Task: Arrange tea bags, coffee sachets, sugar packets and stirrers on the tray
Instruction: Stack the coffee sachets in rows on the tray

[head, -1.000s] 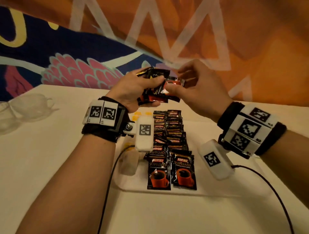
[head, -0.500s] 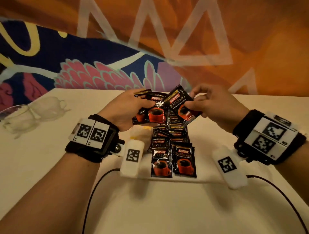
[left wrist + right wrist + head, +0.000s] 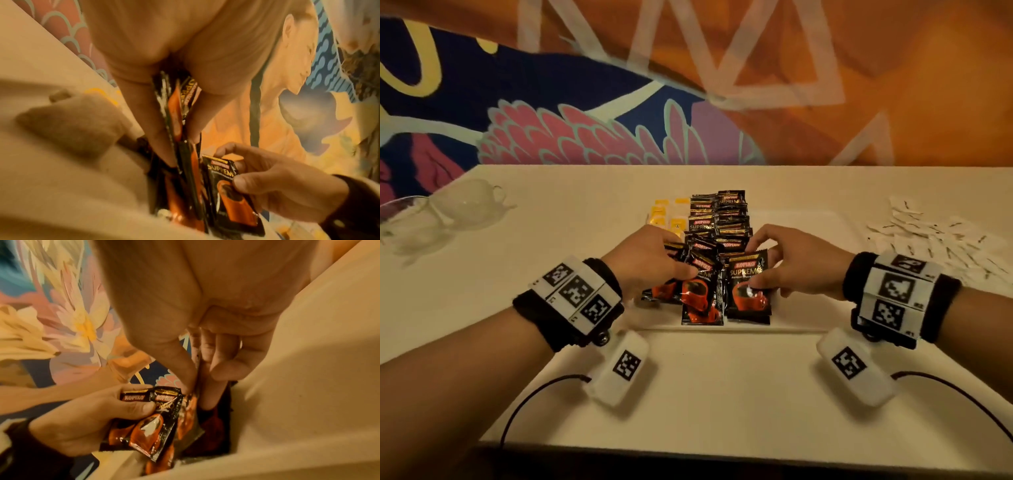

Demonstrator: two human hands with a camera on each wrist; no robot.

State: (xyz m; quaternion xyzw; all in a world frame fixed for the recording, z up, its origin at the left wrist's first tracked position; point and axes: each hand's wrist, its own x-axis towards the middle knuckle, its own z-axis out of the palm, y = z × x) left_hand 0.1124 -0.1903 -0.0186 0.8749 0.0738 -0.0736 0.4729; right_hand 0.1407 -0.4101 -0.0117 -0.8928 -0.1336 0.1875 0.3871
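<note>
Two rows of black coffee sachets (image 3: 717, 219) lie down the middle of the white tray (image 3: 811, 236). Yellow packets (image 3: 667, 212) sit at its back left. My left hand (image 3: 681, 270) grips a small fan of coffee sachets (image 3: 697, 294) low over the near end of the rows; the left wrist view shows them between thumb and fingers (image 3: 176, 113). My right hand (image 3: 760, 274) pinches a single coffee sachet (image 3: 748, 291) by its upper part, its lower edge at the tray's front. In the right wrist view this sachet (image 3: 196, 404) shows edge-on under the pinching fingers.
Clear glass cups (image 3: 448, 212) stand at the table's left. A scatter of white paper-wrapped sticks (image 3: 928, 236) lies right of the tray. A painted wall rises behind the table's far edge. Cables trail from both wrists toward the near edge.
Both hands have come down from above the tray to the near end of the sachet rows. The right hand drew one sachet from the left hand's bundle and lowered it to the tray's front.
</note>
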